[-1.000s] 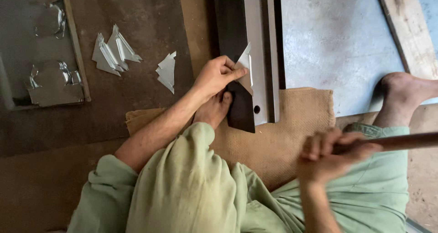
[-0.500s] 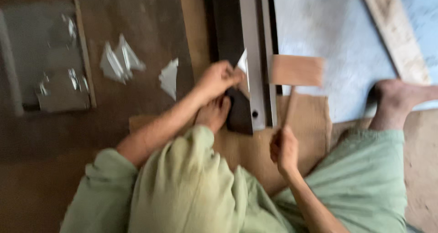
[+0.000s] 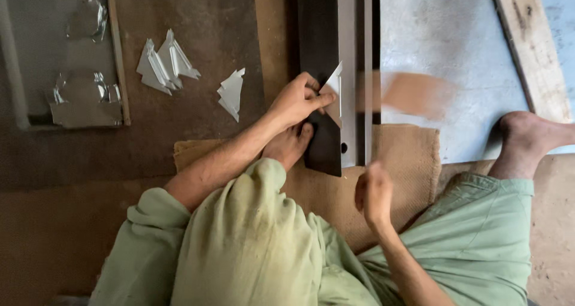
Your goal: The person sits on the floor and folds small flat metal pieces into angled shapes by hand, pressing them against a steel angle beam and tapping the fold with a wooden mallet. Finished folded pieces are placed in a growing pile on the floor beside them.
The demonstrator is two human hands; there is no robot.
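— What are we looking at down there?

— We are sitting on the floor, and our left hand (image 3: 296, 99) is pinching a small pale metal corner piece (image 3: 332, 93) against a long frame bar (image 3: 335, 60). Fingers and thumb are closing tight on the piece, holding it flat on the bar near its lower end.

— And the other hand?

— Our right hand (image 3: 372, 195) is wrapping around a handle, fist closed. We are reading the brown blur above it as a wooden mallet head (image 3: 413, 93); it is smeared by motion, so we cannot tell its exact shape.

— How are those lying relative to each other?

— The bar is running straight away from us, long axis pointing up the view, its near end resting on a burlap mat (image 3: 395, 156). The corner piece is sitting just left of the mallet head, with the pale strip of the bar between them. The right hand is lying below and to the right of the piece; the left hand is already touching it, so it is by far the nearer.

— Anything else around?

— Our left foot (image 3: 290, 144) is pressing beside the bar's dark side, and the right foot (image 3: 527, 135) is resting well apart. More folded metal pieces (image 3: 165, 63) are lying off to the left.
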